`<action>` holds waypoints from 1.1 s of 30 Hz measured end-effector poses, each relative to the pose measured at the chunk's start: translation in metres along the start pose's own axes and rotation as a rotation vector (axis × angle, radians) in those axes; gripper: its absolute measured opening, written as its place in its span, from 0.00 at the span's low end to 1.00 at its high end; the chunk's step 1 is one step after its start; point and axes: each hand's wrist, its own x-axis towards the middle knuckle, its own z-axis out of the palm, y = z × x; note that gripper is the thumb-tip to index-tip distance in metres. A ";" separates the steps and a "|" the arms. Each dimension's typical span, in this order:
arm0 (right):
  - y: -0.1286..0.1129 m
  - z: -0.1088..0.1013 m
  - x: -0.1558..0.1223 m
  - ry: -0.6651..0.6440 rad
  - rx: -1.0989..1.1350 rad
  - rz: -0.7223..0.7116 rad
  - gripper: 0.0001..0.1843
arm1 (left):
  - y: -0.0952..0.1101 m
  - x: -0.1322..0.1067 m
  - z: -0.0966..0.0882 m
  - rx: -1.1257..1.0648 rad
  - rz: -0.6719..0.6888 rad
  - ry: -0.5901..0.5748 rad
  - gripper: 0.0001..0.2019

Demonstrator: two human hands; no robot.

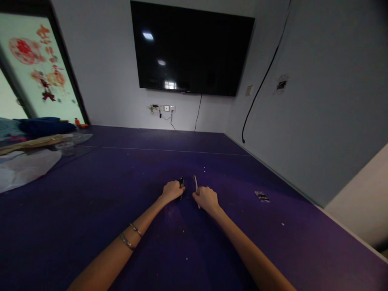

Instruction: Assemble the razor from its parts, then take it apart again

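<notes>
Both my arms reach out over a dark purple table (91,210). My left hand (172,190) is closed around a small dark object (181,181) whose tip sticks out past the fingers; I cannot make out what it is. My right hand (206,199) is closed on a thin pale stick-like tool (195,184) that points away from me. The two hands rest on the tabletop a few centimetres apart. Two bracelets (131,236) circle my left forearm.
A small dark patterned packet (262,196) lies on the table to the right of my hands. Blue cloth (42,125), a wooden board and white plastic sheeting (24,167) sit at the far left. A large black screen (190,48) hangs on the wall ahead. Walls border the table's right side.
</notes>
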 end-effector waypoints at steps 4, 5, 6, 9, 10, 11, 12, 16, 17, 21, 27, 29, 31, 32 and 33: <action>-0.008 0.004 0.003 -0.019 0.010 0.020 0.18 | 0.003 -0.002 0.002 0.019 -0.010 0.018 0.17; -0.008 0.005 0.004 -0.019 0.015 0.019 0.18 | 0.003 -0.003 0.002 0.020 -0.014 0.021 0.17; -0.009 0.006 0.004 -0.017 0.020 0.015 0.18 | 0.004 -0.003 0.002 0.019 -0.018 0.022 0.17; -0.009 0.008 0.004 -0.014 0.027 0.016 0.17 | 0.004 -0.004 0.002 0.020 -0.026 0.022 0.17; -0.009 0.008 0.004 -0.013 0.028 0.019 0.17 | 0.004 -0.004 0.001 0.021 -0.022 0.023 0.17; -0.009 0.008 0.004 -0.014 0.028 0.022 0.17 | 0.004 -0.005 0.001 0.021 -0.017 0.025 0.17; -0.009 0.009 0.004 -0.015 0.028 0.025 0.18 | 0.004 -0.005 0.001 0.022 -0.013 0.027 0.17; -0.010 0.010 0.004 -0.016 0.024 0.040 0.18 | 0.003 -0.005 0.002 0.024 -0.006 0.042 0.18; -0.010 0.010 0.005 -0.012 0.021 0.040 0.18 | 0.003 -0.005 0.002 0.024 -0.004 0.044 0.18; -0.010 0.011 0.005 0.002 0.011 0.036 0.19 | 0.003 -0.005 0.003 0.020 -0.002 0.041 0.17; -0.010 0.011 0.005 0.013 0.006 0.029 0.19 | 0.004 -0.006 0.002 0.024 -0.007 0.020 0.17; -0.010 0.011 0.005 0.009 0.013 0.029 0.19 | 0.004 -0.006 0.002 0.028 -0.003 0.020 0.17; -0.010 0.012 0.005 0.003 0.018 0.033 0.19 | 0.004 -0.006 0.003 0.031 0.003 0.021 0.18; -0.010 0.012 0.005 0.003 0.021 0.035 0.20 | 0.004 -0.005 0.003 0.029 0.004 0.022 0.18; -0.009 0.012 0.005 0.005 0.023 0.037 0.20 | 0.004 -0.005 0.004 0.022 0.003 0.022 0.19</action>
